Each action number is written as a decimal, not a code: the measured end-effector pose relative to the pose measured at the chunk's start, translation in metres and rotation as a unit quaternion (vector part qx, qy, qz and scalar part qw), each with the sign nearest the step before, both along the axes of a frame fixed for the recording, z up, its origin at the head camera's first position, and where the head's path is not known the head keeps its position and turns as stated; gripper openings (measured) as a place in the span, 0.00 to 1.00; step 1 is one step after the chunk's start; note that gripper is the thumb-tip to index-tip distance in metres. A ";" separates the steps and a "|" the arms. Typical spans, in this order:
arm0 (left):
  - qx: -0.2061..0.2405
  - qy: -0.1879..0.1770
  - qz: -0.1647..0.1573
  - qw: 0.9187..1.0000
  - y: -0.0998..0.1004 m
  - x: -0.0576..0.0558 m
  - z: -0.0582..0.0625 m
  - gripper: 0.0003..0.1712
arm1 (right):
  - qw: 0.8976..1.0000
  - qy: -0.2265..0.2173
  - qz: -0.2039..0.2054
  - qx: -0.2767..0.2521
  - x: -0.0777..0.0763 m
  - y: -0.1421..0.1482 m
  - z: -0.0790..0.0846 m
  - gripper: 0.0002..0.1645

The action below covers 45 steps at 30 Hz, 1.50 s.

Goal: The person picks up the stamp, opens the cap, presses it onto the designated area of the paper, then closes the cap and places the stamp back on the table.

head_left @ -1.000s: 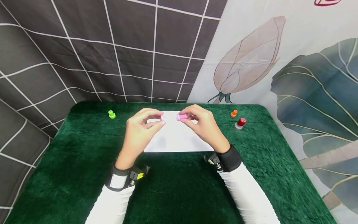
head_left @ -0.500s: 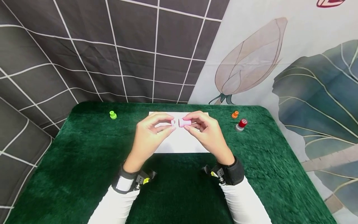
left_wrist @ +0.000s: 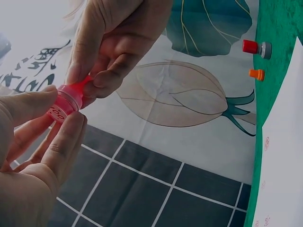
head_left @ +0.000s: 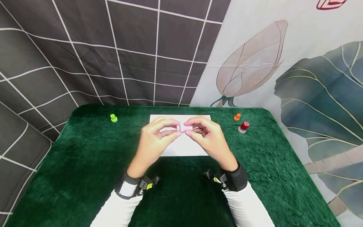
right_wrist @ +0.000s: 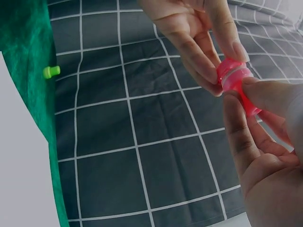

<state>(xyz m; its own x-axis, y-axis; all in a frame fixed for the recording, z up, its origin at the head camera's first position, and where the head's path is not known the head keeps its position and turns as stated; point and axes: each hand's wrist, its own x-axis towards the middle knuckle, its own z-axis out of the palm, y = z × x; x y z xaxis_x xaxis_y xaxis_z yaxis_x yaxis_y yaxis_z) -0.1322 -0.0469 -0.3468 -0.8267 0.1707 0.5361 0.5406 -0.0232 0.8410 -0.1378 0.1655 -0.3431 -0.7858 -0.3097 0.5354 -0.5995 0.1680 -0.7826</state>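
In front of the person, both hands meet over a white sheet of paper (head_left: 184,148) with a small pink stamp (head_left: 187,128) between them. Fingers and thumb of the left hand (head_left: 153,137) pinch the stamp's short round cap (left_wrist: 61,109), which bears raised marks. The right hand (head_left: 211,134) pinches the narrower pink handle (right_wrist: 250,101) from the other side. Cap and stamp are in line and against each other, lying sideways in the head view. Fingertips cover part of both pieces.
A lime green stamp (head_left: 113,118) stands at the back left of the green cloth-covered table (head_left: 85,164). At the back right are an orange stamp (head_left: 237,117) and a red-topped stamp with a grey base (head_left: 243,126). Small red prints (left_wrist: 267,143) mark the paper.
The hands have come together: the left hand moved right with the cap, closing the gap to the stamp in the right hand. Cap and stamp now meet.
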 end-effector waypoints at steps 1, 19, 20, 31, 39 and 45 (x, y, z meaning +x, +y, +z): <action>0.000 0.000 -0.001 1.000 0.000 0.000 0.000 0.19 | 1.000 0.002 -0.001 0.002 0.000 0.000 0.000 0.19; -0.012 -0.002 0.006 1.000 0.002 0.000 -0.002 0.19 | 1.000 0.017 -0.005 0.004 0.001 -0.005 0.000 0.17; -0.009 -0.002 0.004 1.000 0.002 0.000 -0.002 0.19 | 1.000 0.019 -0.007 0.007 0.001 -0.005 0.000 0.18; -0.001 -0.011 -0.010 1.000 0.002 -0.003 -0.005 0.19 | 0.998 0.047 -0.022 0.021 0.000 -0.002 -0.001 0.19; -0.133 0.126 0.098 0.978 0.011 0.001 -0.007 0.17 | 0.979 0.129 -0.109 0.112 0.005 -0.009 0.000 0.24; -0.191 0.183 0.166 0.950 0.019 0.005 -0.008 0.17 | 0.971 0.160 -0.128 0.124 0.008 -0.016 0.001 0.25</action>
